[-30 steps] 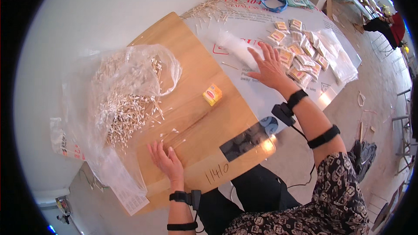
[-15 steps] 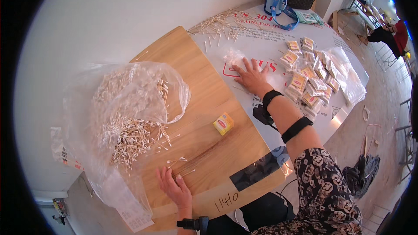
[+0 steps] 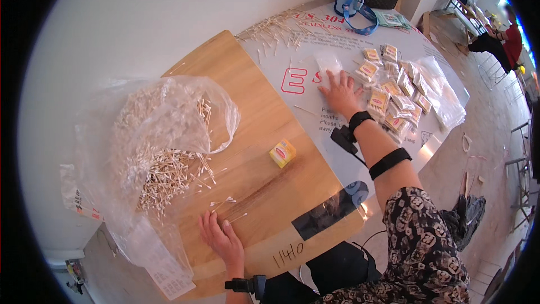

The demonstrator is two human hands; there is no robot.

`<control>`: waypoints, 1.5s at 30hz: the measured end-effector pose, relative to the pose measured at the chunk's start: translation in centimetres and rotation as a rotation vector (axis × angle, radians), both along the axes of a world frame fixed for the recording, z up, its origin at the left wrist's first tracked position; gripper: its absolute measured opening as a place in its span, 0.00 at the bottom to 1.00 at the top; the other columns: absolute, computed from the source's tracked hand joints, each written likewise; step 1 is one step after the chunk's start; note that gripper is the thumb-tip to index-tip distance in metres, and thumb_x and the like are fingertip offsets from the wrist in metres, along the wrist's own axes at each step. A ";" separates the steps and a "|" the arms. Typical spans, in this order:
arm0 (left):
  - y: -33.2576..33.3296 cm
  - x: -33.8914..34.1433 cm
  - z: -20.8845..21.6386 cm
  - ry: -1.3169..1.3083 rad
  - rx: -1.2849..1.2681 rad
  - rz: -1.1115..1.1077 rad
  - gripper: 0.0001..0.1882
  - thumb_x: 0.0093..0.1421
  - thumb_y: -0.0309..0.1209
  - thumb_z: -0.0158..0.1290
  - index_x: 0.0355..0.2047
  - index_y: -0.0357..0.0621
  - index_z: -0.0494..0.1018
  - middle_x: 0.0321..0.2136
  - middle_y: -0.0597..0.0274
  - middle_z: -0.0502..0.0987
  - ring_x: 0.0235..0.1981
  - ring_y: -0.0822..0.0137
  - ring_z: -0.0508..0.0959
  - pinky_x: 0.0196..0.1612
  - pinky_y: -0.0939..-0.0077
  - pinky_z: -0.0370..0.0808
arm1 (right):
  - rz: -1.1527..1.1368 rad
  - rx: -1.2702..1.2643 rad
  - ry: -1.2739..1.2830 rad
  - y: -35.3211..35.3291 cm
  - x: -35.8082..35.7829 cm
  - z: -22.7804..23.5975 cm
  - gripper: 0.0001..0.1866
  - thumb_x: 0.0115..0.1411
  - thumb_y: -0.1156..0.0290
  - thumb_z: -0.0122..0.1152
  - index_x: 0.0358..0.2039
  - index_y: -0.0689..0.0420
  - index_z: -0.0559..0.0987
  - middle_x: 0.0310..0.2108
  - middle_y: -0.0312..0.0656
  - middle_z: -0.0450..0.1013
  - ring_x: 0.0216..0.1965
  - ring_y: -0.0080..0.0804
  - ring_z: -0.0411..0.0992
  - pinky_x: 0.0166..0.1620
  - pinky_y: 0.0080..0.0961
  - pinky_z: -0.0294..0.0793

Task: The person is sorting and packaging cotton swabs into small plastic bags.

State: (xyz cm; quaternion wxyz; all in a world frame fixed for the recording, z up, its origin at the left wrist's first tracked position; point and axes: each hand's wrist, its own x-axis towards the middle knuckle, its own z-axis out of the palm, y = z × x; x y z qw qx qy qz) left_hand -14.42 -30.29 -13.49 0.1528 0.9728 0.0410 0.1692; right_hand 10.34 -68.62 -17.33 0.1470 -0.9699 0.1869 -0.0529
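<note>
The right hand [image 3: 343, 94] partly hides some clear plastic [image 3: 328, 62]; the lower edge crops the left forearm [image 3: 238, 298].

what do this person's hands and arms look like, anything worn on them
The left hand and right hand are ungloved. The right wrist has a black band, a boxy black module and a thin dark cable; a wide black strap circles that forearm. The left wristband is black too, with a similar module. The right sleeve is black with a pale print.
</note>
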 end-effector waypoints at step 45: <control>1.1 0.5 -2.3 -0.087 -0.039 -0.015 0.17 0.62 0.32 0.47 0.50 0.38 0.67 0.54 0.50 0.67 0.56 0.52 0.65 0.59 0.57 0.56 | 0.422 -0.292 -0.139 -13.2 -10.3 0.5 0.15 0.51 0.76 0.54 0.39 0.51 0.80 0.55 0.43 0.65 0.63 0.42 0.55 0.64 0.40 0.53</control>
